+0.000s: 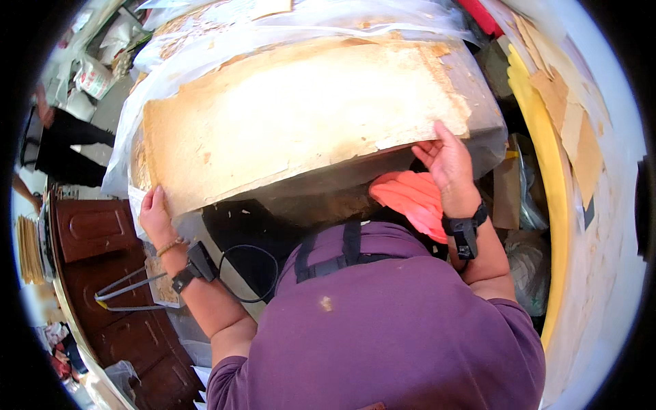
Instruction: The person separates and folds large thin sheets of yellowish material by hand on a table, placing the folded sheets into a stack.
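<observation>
A large pale sheet, thin with ragged edges, spans the plastic-covered work surface before me, its middle washed out by glare. At its lower left corner, my left hand pinches the edge between thumb and fingers. My right hand is at the near right edge, the thumb over the top and the fingers bent beneath; how firmly it grips does not show. Below that hand, an orange cloth lies near my waist. Bits of flaky debris are scattered beyond the sheet.
Brown panelled cabinet doors and a dustpan-like tray with a metal handle are at left. Another person in dark trousers stands at far left. Yellow padding edges a surface on the right, with torn brown sheets.
</observation>
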